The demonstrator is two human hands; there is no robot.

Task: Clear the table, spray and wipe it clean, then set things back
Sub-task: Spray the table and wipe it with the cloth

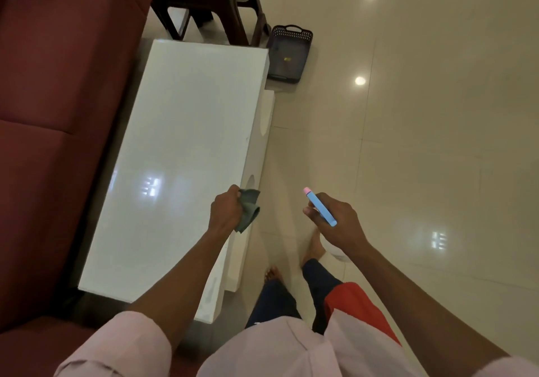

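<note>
Cloth and spray bottle held beside white table

Fingers of the left hand point(226, 212) bunch a grey-green cloth point(248, 210) over the white table point(180, 131)'s near right edge. The right hand point(335, 222) grips a blue spray bottle point(320, 207) just right of the table. A dark basket point(288, 53) sits beyond its far corner.

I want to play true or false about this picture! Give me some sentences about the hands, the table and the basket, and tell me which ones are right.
1. The left hand holds a green cloth. True.
2. The right hand is empty. False: it holds a blue spray bottle with a pink tip.
3. The basket sits on the white table. False: it sits on the floor, past the table's far corner.
4. A red sofa runs along the table's left side. True.
5. The cloth is spread flat on the table. False: it is bunched in the left hand at the table's right edge.
</note>
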